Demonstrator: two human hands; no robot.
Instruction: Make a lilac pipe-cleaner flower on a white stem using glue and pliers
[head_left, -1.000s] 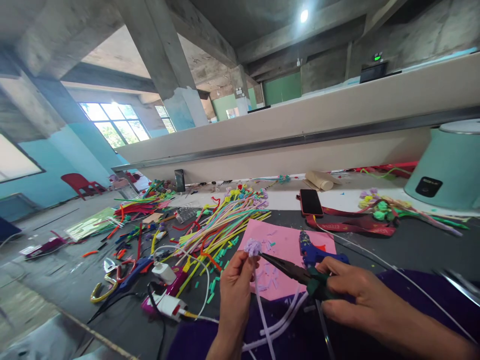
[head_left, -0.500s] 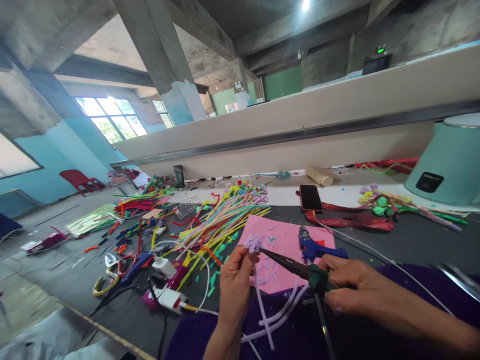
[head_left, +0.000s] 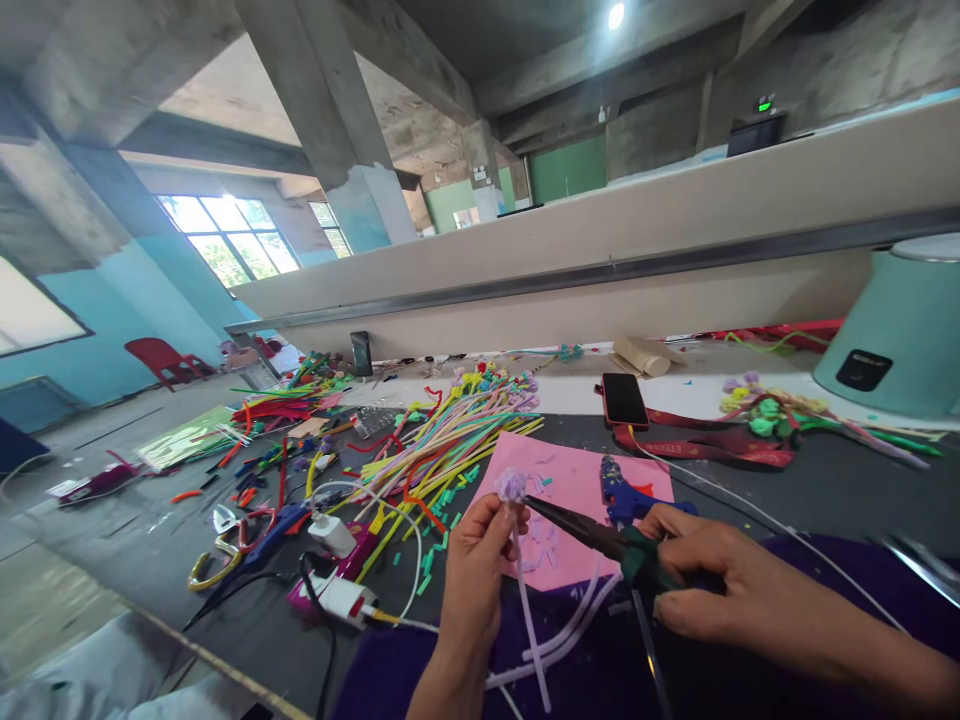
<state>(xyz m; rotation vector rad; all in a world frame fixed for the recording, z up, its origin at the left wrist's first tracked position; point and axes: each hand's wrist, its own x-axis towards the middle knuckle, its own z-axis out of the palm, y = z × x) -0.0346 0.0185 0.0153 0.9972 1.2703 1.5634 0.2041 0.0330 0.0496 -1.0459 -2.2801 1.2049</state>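
Between the thumb and fingers of my left hand (head_left: pixel 480 555) is a lilac pipe-cleaner flower (head_left: pixel 511 486), its pale stem (head_left: pixel 532 640) hanging down below. My right hand (head_left: pixel 705 575) is closed around the dark green handle of long-nose pliers (head_left: pixel 592 532). The pliers' tips touch the right side of the flower head; whether they grip a strand is too small to tell. Beneath lies a pink sheet (head_left: pixel 630 475) with short lilac and green clippings on it. More lilac pipe cleaners (head_left: pixel 562 640) rest on purple cloth below the hands.
A blue glue gun (head_left: pixel 637 495) lies on the pink sheet's right side. Left are a pile of pipe cleaners (head_left: pixel 450 420), plier-like tools (head_left: pixel 217 565), and a power strip with chargers (head_left: pixel 341 595). Beyond are a phone (head_left: pixel 624 400) and a teal container (head_left: pixel 892 330).
The whole view has shifted slightly. Both hands, the flower and the pliers keep nearly the same position relative to each other.
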